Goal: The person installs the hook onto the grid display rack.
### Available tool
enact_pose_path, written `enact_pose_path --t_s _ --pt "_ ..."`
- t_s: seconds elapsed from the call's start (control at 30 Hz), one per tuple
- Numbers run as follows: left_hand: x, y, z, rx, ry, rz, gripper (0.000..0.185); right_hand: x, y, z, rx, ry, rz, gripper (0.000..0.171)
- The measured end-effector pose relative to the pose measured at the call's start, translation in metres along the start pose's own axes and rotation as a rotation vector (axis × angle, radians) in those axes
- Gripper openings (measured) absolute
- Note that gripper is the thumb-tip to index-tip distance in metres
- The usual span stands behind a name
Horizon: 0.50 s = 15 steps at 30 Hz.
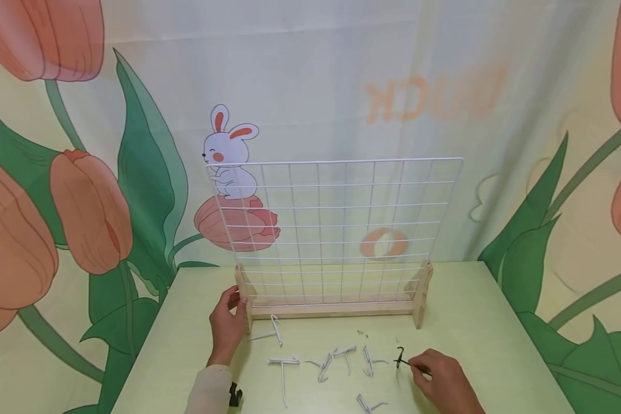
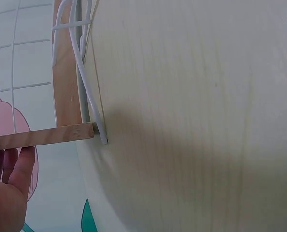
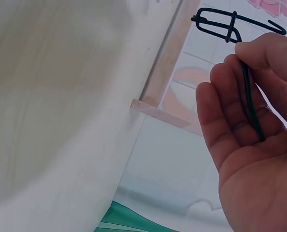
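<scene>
A white wire grid panel (image 1: 336, 224) stands upright in a wooden base (image 1: 331, 310) on a pale green table (image 1: 486, 322). My left hand (image 1: 236, 300) grips the base's left wooden foot (image 2: 66, 82), thumb on the near side; its fingers (image 2: 10, 169) lie just under the foot's crossbar. My right hand (image 1: 416, 368) pinches a black wire hook (image 1: 399, 357) low over the table at the front right. In the right wrist view the black hook (image 3: 230, 26) runs across my fingers (image 3: 221, 111), with the thumb pressed on its shaft.
Several white wire hooks lie loose in front of the base: one (image 1: 274, 332) by the left foot, another (image 1: 283, 363) further forward, more (image 1: 347, 352) toward the middle. A small black object (image 1: 234, 395) sits by my left sleeve. A printed curtain hangs behind.
</scene>
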State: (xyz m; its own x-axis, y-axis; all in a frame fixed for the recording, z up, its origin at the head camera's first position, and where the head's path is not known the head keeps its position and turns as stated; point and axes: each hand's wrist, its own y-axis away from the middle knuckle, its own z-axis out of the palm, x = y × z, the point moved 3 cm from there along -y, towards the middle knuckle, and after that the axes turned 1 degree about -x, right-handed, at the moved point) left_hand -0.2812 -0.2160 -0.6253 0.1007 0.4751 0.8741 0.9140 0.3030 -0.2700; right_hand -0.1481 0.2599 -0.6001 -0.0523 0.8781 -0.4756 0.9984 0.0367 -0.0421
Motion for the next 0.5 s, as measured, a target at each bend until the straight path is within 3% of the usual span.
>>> enact_pose_path --t_s 0.3,0.5 --pt "-0.002 -0.001 0.001 0.023 -0.010 0.002 0.035 -0.007 0.001 -0.008 0.107 -0.068 -0.023 0.016" --pt "-0.002 0.000 0.002 0.031 -0.011 0.008 0.035 -0.011 0.004 -0.013 0.266 -0.121 -0.142 0.028"
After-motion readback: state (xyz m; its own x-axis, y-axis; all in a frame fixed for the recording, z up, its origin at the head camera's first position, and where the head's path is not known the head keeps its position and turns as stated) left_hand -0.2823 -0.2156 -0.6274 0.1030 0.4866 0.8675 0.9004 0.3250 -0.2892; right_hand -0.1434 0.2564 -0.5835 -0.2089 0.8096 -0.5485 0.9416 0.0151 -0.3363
